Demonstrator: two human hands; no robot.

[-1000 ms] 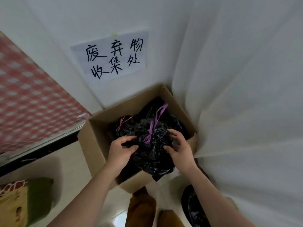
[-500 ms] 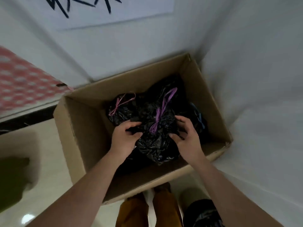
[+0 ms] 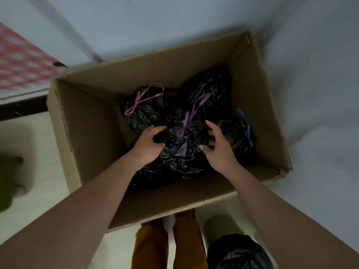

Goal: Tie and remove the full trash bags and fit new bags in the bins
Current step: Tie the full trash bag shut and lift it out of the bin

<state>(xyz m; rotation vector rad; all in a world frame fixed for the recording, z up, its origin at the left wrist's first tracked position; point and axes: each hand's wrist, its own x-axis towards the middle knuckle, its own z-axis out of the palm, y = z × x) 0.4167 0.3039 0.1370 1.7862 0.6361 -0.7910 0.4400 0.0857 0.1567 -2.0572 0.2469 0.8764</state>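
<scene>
An open cardboard box stands on the floor against the wall, with several tied black trash bags inside. The middle bag is tied with a purple string. My left hand grips its left side and my right hand grips its right side, fingers curled into the plastic. A bag with a pink tie lies at the back left, and a bag with a blue tie sits at the right. Another black bag fills the back of the box.
A white wall and a white curtain close in behind and to the right of the box. A red checked cloth hangs at the left. A black bag in a bin sits by my feet at the lower right. A green object lies on the floor at the left.
The camera has tilted down and come closer, so the wall sign left the view. Both hands lowered the purple-tied bag deeper into the box while keeping hold of it.
</scene>
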